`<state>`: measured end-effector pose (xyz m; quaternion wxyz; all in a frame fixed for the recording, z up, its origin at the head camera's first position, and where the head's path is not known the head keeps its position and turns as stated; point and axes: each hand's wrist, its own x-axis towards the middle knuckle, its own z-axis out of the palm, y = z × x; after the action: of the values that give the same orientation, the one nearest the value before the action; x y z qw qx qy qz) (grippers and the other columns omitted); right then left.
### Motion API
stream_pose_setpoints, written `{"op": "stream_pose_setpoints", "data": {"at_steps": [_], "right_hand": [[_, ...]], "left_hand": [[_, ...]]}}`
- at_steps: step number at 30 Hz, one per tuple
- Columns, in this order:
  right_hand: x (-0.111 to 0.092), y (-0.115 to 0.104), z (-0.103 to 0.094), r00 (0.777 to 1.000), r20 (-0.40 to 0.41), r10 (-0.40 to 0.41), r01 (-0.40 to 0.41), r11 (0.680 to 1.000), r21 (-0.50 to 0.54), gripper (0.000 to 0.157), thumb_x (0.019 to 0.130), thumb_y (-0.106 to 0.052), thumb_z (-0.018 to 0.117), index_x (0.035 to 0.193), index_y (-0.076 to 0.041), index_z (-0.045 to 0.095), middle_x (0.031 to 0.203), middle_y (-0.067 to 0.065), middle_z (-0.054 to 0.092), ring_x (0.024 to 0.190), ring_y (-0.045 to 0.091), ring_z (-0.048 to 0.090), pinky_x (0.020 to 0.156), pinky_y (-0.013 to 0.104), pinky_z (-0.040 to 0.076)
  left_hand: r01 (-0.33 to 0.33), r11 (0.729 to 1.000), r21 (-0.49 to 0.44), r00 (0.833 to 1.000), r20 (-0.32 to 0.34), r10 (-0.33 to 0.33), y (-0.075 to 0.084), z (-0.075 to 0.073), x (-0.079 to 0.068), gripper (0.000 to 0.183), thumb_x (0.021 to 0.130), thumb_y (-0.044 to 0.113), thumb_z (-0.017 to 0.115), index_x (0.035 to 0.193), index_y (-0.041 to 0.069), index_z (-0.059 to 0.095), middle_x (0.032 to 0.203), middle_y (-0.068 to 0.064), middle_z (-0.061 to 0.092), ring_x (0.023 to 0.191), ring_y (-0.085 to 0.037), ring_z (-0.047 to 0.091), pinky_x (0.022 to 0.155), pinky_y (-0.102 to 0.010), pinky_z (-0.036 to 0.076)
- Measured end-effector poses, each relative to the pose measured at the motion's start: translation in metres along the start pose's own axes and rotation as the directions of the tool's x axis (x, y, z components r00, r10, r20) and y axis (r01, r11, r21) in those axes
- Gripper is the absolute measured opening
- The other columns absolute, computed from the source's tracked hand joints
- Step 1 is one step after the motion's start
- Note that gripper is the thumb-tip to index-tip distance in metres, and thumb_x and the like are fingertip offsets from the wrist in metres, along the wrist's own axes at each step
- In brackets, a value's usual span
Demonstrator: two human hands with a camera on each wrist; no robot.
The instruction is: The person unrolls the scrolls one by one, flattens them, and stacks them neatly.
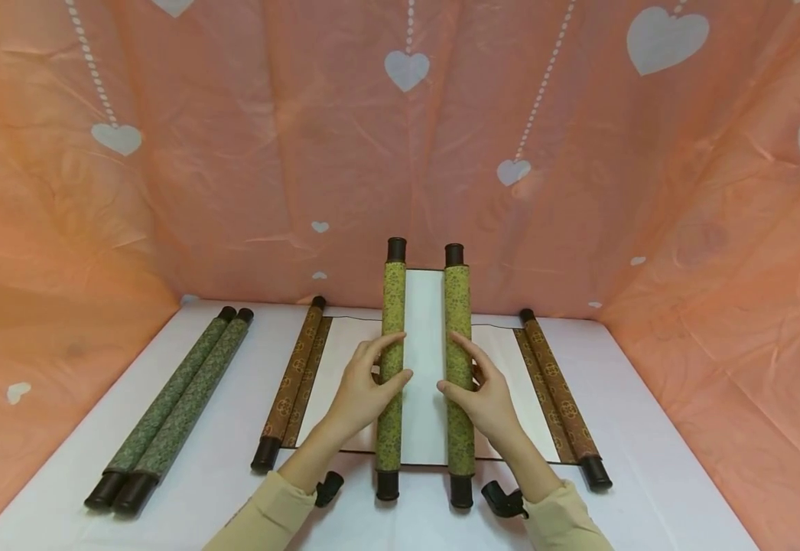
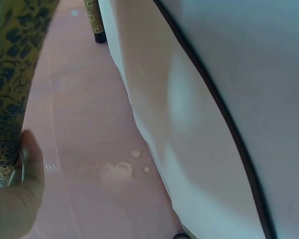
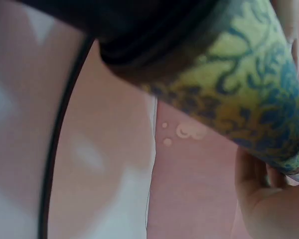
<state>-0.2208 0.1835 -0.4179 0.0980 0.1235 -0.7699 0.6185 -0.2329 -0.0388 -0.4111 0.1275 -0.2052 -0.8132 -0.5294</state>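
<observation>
Over the middle of the open brown scroll (image 1: 294, 375), a person holds a partly unrolled yellow-green scroll (image 1: 424, 367), hiding the centre of the sheet behind it. The left hand (image 1: 364, 383) has thumb and fingers clamped round one roller, the right hand (image 1: 488, 396) likewise round the other; some fingertips disappear behind. Both wrist views cut the rollers off, and the right one blurs its near end. Counted, there are two yellow-green rollers, two brown ones and two green rolls (image 1: 200, 383) lying side by side at left. The white tablecloth (image 1: 655, 474) runs back to the pink curtain (image 1: 345, 168); its front edge is out of frame. Open cloth separates the green rolls from the brown scroll, with more beyond its right roller.
</observation>
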Motion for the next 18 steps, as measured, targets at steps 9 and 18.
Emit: {"op": "stream_pose_setpoints", "data": {"at_steps": [9, 18], "right_hand": [[0.004, -0.003, -0.008, 1.0, -0.008, 0.018, -0.018, 1.0, -0.024, 0.08, 0.089, 0.004, 0.077, 0.157, -0.026, 0.048, 0.143, 0.017, 0.057, 0.109, 0.031, 0.061, 0.079, 0.033, 0.056], [0.004, -0.007, -0.022, 0.998, 0.024, 0.058, -0.058, 0.998, -0.001, 0.077, 0.09, 0.011, 0.063, 0.158, -0.024, 0.048, 0.165, 0.004, 0.037, 0.127, 0.036, 0.054, 0.076, 0.028, 0.049]], "left_hand": [[-0.027, 0.999, -0.018, 1.0, -0.006, 0.027, -0.004, -0.01, 0.003, 0.058, 0.094, 0.004, 0.073, 0.147, 0.019, 0.054, 0.139, -0.009, 0.058, 0.107, -0.025, 0.055, 0.089, -0.043, 0.049], [0.018, 0.999, -0.04, 1.0, 0.023, -0.017, -0.004, -0.027, 0.006, 0.061, 0.095, 0.001, 0.059, 0.153, 0.019, 0.051, 0.154, -0.016, 0.04, 0.129, -0.035, 0.047, 0.094, -0.049, 0.046]]}}
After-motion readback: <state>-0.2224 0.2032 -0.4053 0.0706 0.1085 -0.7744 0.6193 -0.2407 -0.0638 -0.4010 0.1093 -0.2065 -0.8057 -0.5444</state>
